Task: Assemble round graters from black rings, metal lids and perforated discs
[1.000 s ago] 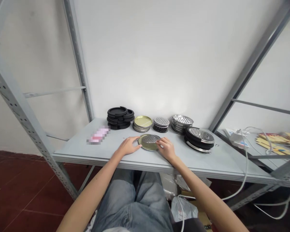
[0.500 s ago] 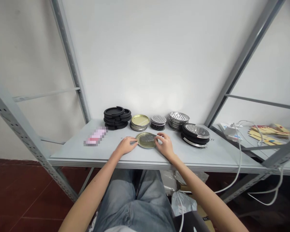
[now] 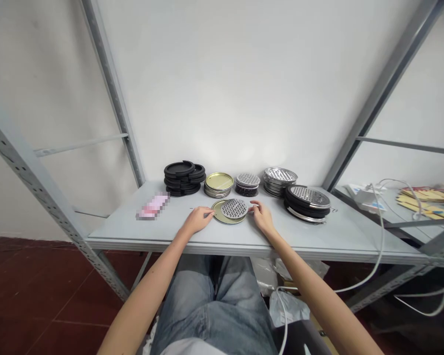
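A gold round lid (image 3: 219, 211) lies on the grey table in front of me, with a small silver perforated disc (image 3: 234, 208) resting on its right part. My left hand (image 3: 200, 220) pinches the lid's left edge between thumb and fingers. My right hand (image 3: 261, 217) is at the right side of the disc and lid, its fingers apart and curved, holding nothing that I can make out. Behind them stand a stack of gold lids (image 3: 219, 181) and a stack of small perforated discs (image 3: 247, 180).
Black rings (image 3: 179, 170) are stacked at the back left. Larger silver grater discs (image 3: 280, 175) and a black-rimmed grater stack (image 3: 307, 197) stand to the right. A blurred pink item (image 3: 154, 205) lies at left. Metal posts frame the table (image 3: 133, 229); a white cable hangs at right.
The small perforated disc now lies flatter on the gold lid and shows its whole face. My right hand has moved slightly away from it. The view has shifted a little.
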A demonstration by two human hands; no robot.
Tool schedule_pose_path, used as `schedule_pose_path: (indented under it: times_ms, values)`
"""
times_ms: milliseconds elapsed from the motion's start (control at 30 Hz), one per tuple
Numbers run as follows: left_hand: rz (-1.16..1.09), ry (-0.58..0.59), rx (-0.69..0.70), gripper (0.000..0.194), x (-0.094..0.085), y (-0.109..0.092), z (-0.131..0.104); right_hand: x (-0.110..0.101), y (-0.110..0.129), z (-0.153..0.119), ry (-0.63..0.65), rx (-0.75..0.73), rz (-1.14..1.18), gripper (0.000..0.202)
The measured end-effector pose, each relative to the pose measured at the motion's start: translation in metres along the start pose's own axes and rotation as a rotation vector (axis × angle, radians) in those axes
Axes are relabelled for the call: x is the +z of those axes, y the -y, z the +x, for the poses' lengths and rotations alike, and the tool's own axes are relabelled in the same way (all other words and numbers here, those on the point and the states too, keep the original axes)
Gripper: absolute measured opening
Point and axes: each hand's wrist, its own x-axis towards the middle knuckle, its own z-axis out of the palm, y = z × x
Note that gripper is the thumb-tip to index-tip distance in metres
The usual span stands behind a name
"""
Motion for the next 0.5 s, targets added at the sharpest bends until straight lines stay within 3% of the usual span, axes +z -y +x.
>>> schedule_pose_path:
  times_ms: [300, 500]
  values:
    - [-0.107, -0.007, -0.091, 0.029, -0.001, 0.000, -0.002, 0.000, 0.004, 0.002, 0.023, 0.098, 0.046, 0.035]
    - [-0.103, 0.035, -0.042, 0.021, -0.007, -0.008, -0.005, 0.002, -0.006, 0.006, 0.052, 0.102, 0.121, 0.034]
